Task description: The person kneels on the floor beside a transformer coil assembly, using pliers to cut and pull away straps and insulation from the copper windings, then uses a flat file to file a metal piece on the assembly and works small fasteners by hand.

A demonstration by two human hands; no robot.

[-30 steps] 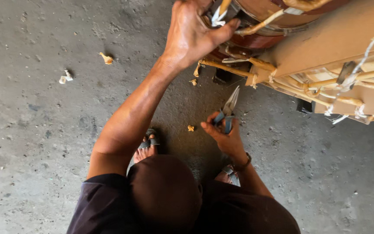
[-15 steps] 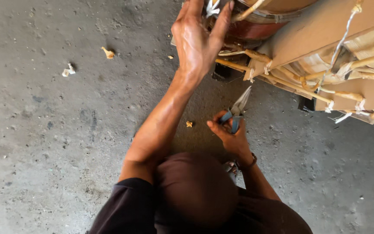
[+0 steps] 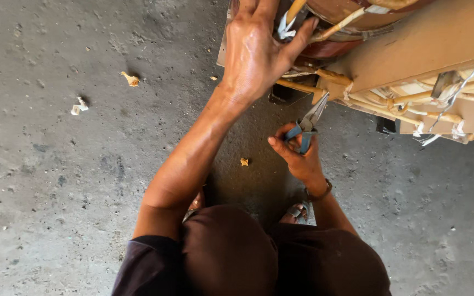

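Head view: you're looking straight down over your own head and dark shirt at a grey concrete floor (image 3: 56,181), which takes up most of the shot.
Big assembly: top right there's a large tan, board-covered unit (image 3: 412,49) with a rounded brown-red body (image 3: 341,16) behind it. No real container here and I can't see inside it; pale sleeved leads (image 3: 396,101) run along its lower edge, tied with white string.
Left hand: your left hand (image 3: 256,52) is up on the assembly, fingers spread and curled over the wire bundle, thumb pressed against a cream-coloured lead near a white tie (image 3: 286,27). Gripping, not just resting.
Right hand: your right hand (image 3: 300,156) is closed around the blue handles of the pliers (image 3: 307,125). Their metal nose points up and just reaches the lowest lead at the board's edge; can't tell if the nose is biting it or only touching.
Small stuff: a sandalled foot (image 3: 294,212) under your right wrist, plus scraps on the floor, one tan bit (image 3: 243,161) beside your forearm, another (image 3: 131,79) and a white one (image 3: 78,105) well off to the left.
Versus half a second back: your left hand has the same grip but fills more of the frame, and the pliers have come up closer to the leads.
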